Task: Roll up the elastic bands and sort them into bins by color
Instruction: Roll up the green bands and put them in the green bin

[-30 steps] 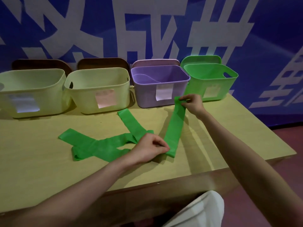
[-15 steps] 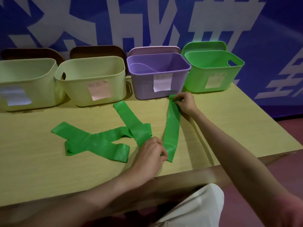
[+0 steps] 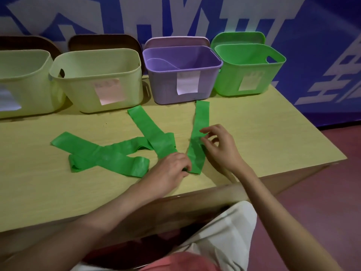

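The right hand [image 3: 220, 147] has let go of the band's [image 3: 201, 122] far end and drawn back to its middle.

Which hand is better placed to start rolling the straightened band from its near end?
Probably the left hand: its fingers already pinch the straight green band's near end. The right hand hovers open farther up.

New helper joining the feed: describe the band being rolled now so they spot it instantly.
Find the purple bin. The straight band runs from its front toward the table edge, apart from the crossed pile. Only it has the left hand pinching its near end.
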